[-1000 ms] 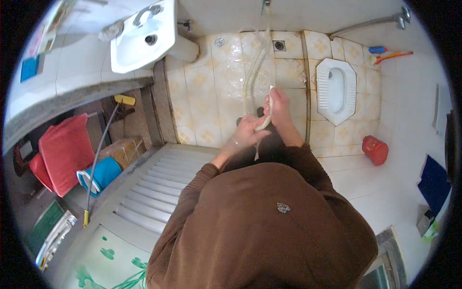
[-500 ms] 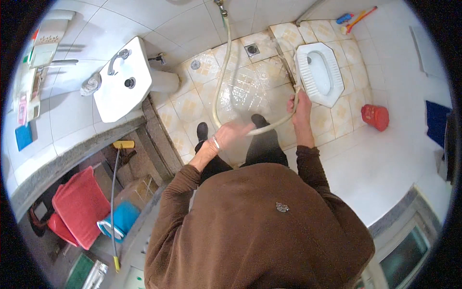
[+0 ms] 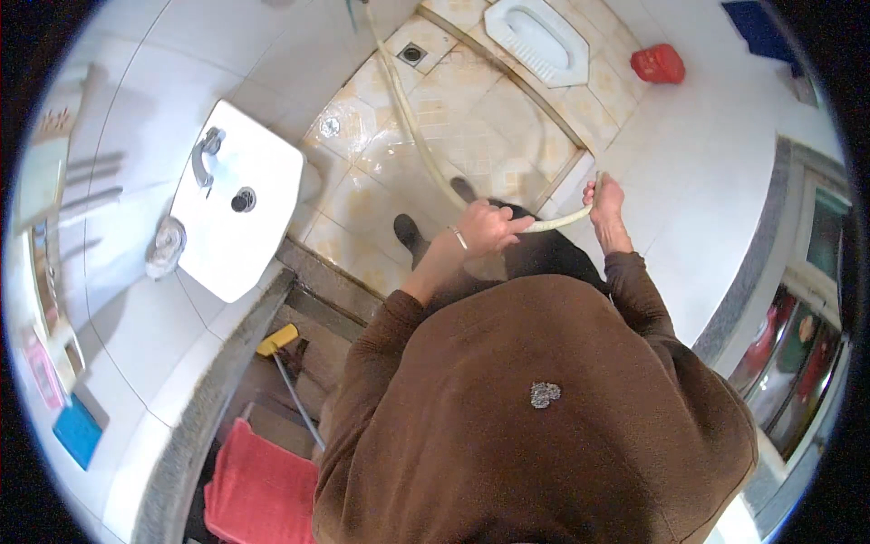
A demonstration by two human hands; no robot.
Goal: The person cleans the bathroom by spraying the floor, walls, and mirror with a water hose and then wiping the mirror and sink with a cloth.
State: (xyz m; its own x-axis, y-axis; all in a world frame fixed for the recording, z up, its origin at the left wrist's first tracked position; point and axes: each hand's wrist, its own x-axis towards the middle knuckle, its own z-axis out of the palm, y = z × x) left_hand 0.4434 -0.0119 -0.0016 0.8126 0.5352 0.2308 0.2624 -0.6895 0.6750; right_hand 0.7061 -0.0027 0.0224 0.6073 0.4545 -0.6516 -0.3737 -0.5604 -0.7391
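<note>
A pale cream hose (image 3: 412,122) runs down from the wall at the top, across the wet tiled floor (image 3: 381,181), to my hands. My left hand (image 3: 490,227), with a bracelet at its wrist, is closed round the hose in front of my body, its index finger lying along it. Farther right, my right hand (image 3: 608,201) grips the hose close to its end, which points up past the fingers. Between the two hands the hose sags in a shallow curve. Whether water is leaving the end is hard to make out.
A white washbasin (image 3: 272,168) stands at the left. A squat toilet (image 3: 566,68) sits on a raised tiled step at the top, near a floor drain (image 3: 412,54). A red bin (image 3: 659,64) is beside the right wall. A red chair (image 3: 258,485) and yellow-headed broom (image 3: 277,340) are lower left.
My view has turned toward the right, so basin and toilet sit differently in it. The right hand has swung away from the toilet toward the right-hand wall, still holding the hose.
</note>
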